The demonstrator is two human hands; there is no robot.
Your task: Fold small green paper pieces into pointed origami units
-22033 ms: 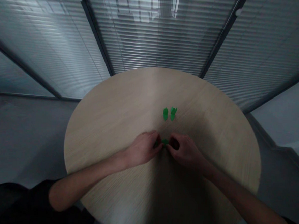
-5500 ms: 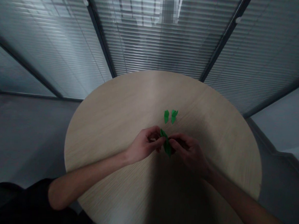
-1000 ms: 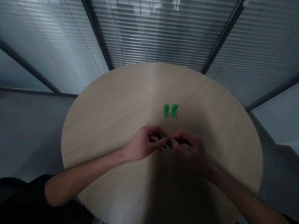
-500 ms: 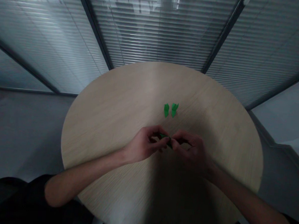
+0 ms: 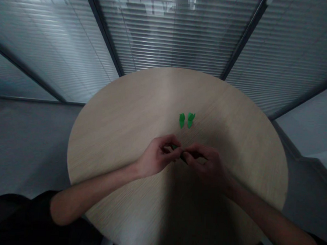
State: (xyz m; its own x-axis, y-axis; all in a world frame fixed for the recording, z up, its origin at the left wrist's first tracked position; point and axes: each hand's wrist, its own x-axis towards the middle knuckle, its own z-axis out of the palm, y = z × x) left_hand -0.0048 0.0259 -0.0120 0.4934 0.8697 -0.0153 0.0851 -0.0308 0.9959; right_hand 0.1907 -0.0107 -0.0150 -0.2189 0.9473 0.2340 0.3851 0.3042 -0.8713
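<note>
Between my left hand (image 5: 158,155) and my right hand (image 5: 205,164), a narrow strip of green paper (image 5: 178,151) is pinched in the fingertips, mostly hidden by them. Just beyond the hands, two small folded green paper pieces lie side by side on the round light-wood table (image 5: 118,142). The left piece (image 5: 181,120) and the right piece (image 5: 190,120) nearly touch, and neither hand touches them. The folds in the held paper are too hidden to make out.
Glass partitions (image 5: 171,30) with horizontal blinds and dark frames stand beyond the table. A grey floor (image 5: 20,143) surrounds it. My dark sleeves (image 5: 21,217) show at the bottom of the view, and my hands cast shadow on the near tabletop.
The held paper is folded far narrower than 5.5 seconds ago. Over the last second my hands shifted slightly, covering more of it. The two pieces on the table have not moved.
</note>
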